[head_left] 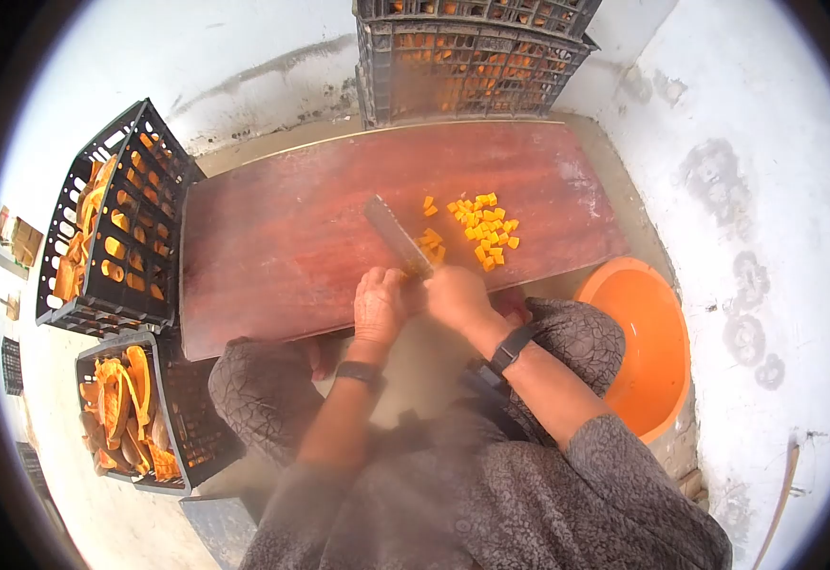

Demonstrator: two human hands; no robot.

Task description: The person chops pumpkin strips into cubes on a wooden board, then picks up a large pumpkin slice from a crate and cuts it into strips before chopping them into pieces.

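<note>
My right hand (457, 296) is wrapped round the handle of a knife with a broad rectangular blade (394, 231). The blade slants up and to the left across the near part of a reddish-brown board (282, 228). My left hand (380, 306) is closed close beside the blade, fingers curled over a piece of pumpkin that they mostly hide. Just right of the blade lie a few freshly cut pumpkin pieces (432, 249). Farther right, several small yellow-orange pumpkin cubes (487, 228) lie in a loose heap.
An orange basin (638, 351) stands right of my knee. Left of the board are a tall black crate (115, 223) and a lower crate (130, 418), both holding pumpkin slices. Stacked black crates (472, 71) with orange pieces stand behind the board. White walls close in the right side (757, 209).
</note>
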